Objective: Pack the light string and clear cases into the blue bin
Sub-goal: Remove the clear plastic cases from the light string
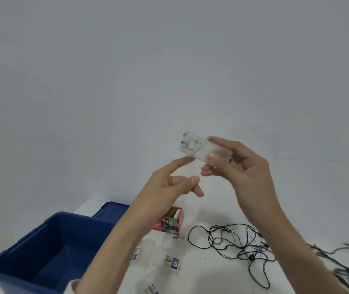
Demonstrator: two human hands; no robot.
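- While my right hand point(243, 170) pinched the clear case point(192, 147) by its right end, its long axis slanted up-left.
- My left hand point(167, 185) was loosely spread, forefinger touching the case's lower edge.
- The blue bin point(42, 247) lay below-left, nearer that hand.

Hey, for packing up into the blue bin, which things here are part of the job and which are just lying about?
Part of the job: blue bin; light string on the table; clear case held in the right hand; labelled clear cases on the table.
Lying about: red printed box; blue lid behind the bin.
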